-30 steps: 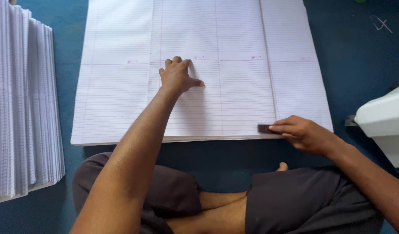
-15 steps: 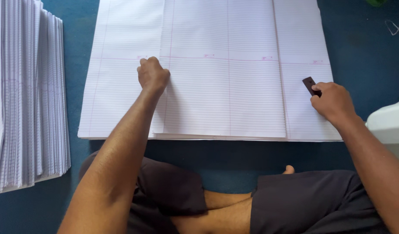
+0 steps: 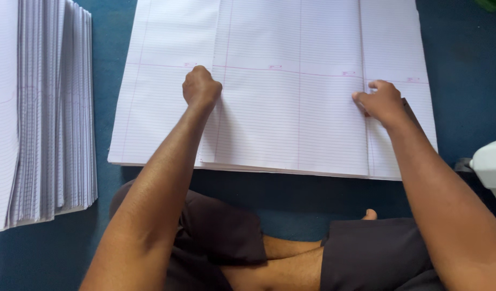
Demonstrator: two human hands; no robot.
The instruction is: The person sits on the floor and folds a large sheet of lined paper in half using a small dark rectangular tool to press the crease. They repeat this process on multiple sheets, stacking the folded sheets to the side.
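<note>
one fanned stack of ruled sheets [image 3: 48,118] lies at the far left on the blue floor [image 3: 463,64]. beside it, apart, lies one broad pile of large ruled sheets [image 3: 280,124], its top sheet crossed by one red horizontal line and three vertical folds or rules. two hands rest on that pile. the left hand [image 3: 201,87] is curled into a loose fist, knuckles pressing the paper near the left fold. the right hand [image 3: 381,101] presses near the right fold, fingers bent around one small dark flat tool [image 3: 408,108], mostly hidden. one white object [image 3: 490,164] pokes in at the right edge.
</note>
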